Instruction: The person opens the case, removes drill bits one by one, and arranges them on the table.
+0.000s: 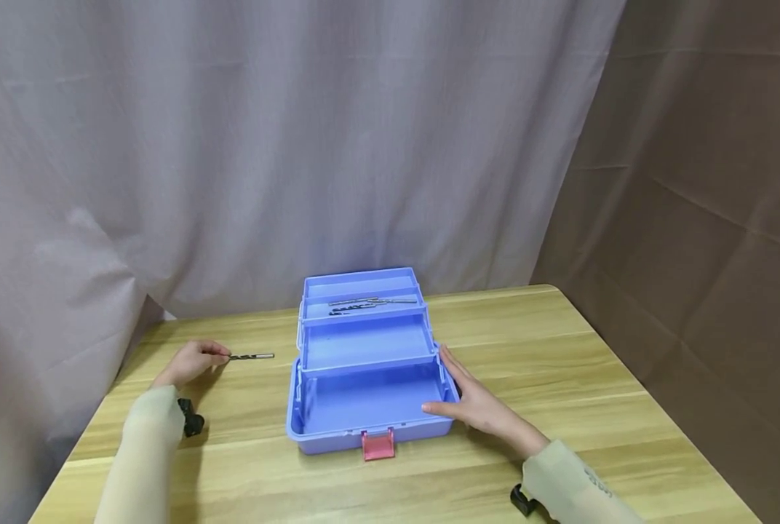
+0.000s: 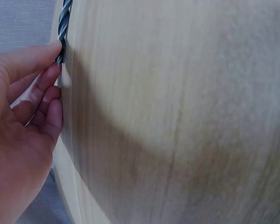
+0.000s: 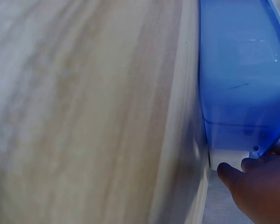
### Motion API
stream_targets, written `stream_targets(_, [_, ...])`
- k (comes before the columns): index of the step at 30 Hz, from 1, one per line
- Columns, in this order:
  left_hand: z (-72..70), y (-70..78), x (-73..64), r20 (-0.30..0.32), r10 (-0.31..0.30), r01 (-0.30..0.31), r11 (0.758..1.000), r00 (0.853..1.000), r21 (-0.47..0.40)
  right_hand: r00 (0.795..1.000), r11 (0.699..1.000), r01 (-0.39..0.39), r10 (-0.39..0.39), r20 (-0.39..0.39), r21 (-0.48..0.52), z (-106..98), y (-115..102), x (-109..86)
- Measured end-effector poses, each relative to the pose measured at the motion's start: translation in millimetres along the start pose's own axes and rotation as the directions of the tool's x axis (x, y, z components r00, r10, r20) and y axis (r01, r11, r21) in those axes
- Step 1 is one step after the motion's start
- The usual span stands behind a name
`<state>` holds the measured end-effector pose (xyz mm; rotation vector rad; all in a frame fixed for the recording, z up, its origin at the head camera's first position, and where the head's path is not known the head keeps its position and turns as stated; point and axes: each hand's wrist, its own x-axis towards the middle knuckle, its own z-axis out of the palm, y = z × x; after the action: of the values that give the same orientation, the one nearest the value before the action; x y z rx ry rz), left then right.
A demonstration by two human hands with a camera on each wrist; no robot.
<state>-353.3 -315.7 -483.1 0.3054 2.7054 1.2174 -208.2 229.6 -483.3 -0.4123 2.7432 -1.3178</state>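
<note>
Drill bit point(image 1: 252, 356) at left of frame: left hand point(image 1: 196, 362) has fluted end pinched, shank free. Right hand point(image 1: 480, 406), grip spread wide, rests on toolbox point(image 1: 334, 442), lower centre, presumably steadying it.

On my head feed I have a creased grey curtain point(image 1: 364, 145) across twelve o'clock, a browner drape point(image 1: 711, 182) at two, and a yellowish wood-grained table point(image 1: 527, 342) spreading toward six.
</note>
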Motion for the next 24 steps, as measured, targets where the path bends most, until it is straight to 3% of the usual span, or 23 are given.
stream_targets(5, [-2.7,3.3,4.4,-0.016,0.006,-0.006,1.000,1.000,0.030,1.000,1.000,0.002,-0.002,-0.008,0.005,-2.5,-1.9,-0.1])
stream_targets(10, [-2.6,5.3,5.7,-0.009,0.000,0.000,1.000,1.000,0.003,1.000,1.000,-0.003,0.003,-0.004,0.002,-3.2,-2.3,0.3])
stream_targets(24, [2.0,2.6,-0.3,0.014,-0.017,0.018,1.000,1.000,-0.025,1.000,1.000,-0.025,0.024,0.009,0.012,-0.7,-1.1,-0.5])
